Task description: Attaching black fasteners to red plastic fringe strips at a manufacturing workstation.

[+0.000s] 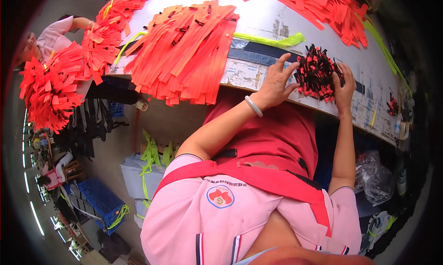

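Note:
A pile of small black and red fabric pieces [317, 76] lies near the front edge of the white worktable [272, 20]. My left hand [277, 83] is at the pile's left side, thumb and fingers spread, with nothing visible in it. At the pile's right edge is my right hand [344, 87], its fingers curved and apart from the thumb, touching or very close to the pieces. Left of my hands, a broad stack of orange-red straps [189, 53] hangs over the table's front edge; some straps carry short black pieces.
More red straps [318, 11] lie at the back right. Yellow-green strips [272, 39] rest on the table. Several red strap bundles [50, 87] are at the left, near another person [55, 36]. A blue crate [101, 200] stands lower left; a clear plastic bag [373, 177] is under the table's right side.

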{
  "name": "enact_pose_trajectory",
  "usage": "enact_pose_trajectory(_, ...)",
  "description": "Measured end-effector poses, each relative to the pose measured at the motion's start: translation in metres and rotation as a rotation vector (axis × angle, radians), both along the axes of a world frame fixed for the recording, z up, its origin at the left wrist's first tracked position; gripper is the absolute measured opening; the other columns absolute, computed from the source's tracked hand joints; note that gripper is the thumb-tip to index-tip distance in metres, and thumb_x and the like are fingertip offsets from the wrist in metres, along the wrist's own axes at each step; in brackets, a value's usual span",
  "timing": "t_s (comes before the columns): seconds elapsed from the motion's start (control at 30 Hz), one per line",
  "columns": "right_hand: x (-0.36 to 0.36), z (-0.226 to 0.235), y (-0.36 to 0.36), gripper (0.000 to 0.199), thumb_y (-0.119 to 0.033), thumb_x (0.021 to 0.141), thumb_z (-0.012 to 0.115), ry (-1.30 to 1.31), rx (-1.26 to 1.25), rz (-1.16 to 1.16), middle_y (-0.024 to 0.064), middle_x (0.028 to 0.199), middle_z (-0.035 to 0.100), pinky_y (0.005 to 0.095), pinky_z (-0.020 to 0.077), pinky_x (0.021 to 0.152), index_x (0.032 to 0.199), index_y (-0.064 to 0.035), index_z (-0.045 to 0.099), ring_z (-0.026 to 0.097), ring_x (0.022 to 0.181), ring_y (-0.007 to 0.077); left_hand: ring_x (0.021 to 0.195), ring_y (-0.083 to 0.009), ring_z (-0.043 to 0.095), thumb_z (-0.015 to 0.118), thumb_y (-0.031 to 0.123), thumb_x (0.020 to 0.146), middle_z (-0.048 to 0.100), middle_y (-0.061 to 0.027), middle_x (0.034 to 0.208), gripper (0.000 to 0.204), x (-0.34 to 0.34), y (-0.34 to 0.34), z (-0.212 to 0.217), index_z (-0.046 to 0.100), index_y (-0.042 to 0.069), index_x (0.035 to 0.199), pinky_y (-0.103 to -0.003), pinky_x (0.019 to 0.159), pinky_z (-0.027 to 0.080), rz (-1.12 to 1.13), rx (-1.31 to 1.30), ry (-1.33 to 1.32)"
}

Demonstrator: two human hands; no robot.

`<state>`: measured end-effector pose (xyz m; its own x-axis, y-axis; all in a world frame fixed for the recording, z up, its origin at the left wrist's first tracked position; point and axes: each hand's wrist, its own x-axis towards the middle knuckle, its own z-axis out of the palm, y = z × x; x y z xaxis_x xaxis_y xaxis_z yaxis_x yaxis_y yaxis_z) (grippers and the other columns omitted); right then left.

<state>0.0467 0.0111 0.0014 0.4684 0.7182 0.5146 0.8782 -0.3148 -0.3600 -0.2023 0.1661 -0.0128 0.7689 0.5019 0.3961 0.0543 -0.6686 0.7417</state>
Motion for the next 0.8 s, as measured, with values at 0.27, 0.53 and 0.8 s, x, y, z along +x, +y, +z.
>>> enact_pose_trajectory(0.27,-0.1,0.031,0.021,0.03,-0.019,0.095,0.066,0.241,0.145,0.202,0.0108,0.121,0.065,0.0389,0.0407,0.104,0.123,-0.0056,0.065,0.058,0.117,0.0275,0.117,-0.0379,0.054,0.071,0.006,0.082,0.058,-0.0177,0.124,0.031,-0.062,0.05,-0.019,0.065,0.004,0.112,-0.046,0.098,0.044,0.157,0.068,-0.048)
enact_pose_trajectory(0.53,-0.014,0.045,0.191,0.061,-0.033,0.089,0.066,0.116,-0.287,0.294,0.0181,0.141,0.053,0.0437,0.0427,0.109,0.145,-0.0169,0.048,0.052,0.13,0.035,0.113,-0.0325,0.057,0.067,0.007,0.086,0.063,-0.0106,0.109,0.013,-0.066,0.061,-0.016,0.069,0.006,0.098,-0.044,0.094,0.043,0.261,0.272,0.019)
enact_pose_trajectory(0.8,-0.002,0.04,0.211,0.034,-0.025,0.091,0.063,0.357,-0.044,0.282,0.0141,0.106,0.072,0.0354,0.0536,0.084,0.12,-0.0072,0.067,0.07,0.095,0.0257,0.106,-0.0313,0.059,0.067,0.01,0.087,0.063,-0.0102,0.107,0.01,-0.073,0.053,-0.02,0.069,0.006,0.096,-0.042,0.091,0.044,0.289,0.243,-0.016)
